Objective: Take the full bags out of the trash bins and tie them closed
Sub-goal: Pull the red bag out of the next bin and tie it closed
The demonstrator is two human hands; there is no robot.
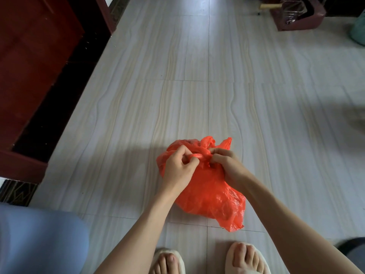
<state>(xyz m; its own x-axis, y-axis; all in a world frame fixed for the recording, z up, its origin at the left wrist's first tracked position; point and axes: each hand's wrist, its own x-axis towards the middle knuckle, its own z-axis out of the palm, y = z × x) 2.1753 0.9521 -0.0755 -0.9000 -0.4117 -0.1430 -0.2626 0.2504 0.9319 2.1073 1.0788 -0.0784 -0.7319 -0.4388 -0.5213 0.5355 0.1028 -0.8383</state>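
A full red plastic bag (pixel 209 192) lies on the pale tiled floor in front of my feet. Its handles are twisted into a knot at the top. My left hand (pixel 177 167) pinches one twisted handle on the left side of the knot. My right hand (pixel 227 165) grips the other handle on the right side. Two loose handle ends stick up behind the knot.
A dark red wooden cabinet (pixel 33 72) stands along the left. A dark red dustpan (pixel 296 14) sits at the far right on the floor. A light blue rounded object (pixel 39 240) is at the lower left. My slippered feet (pixel 209 262) are at the bottom edge.
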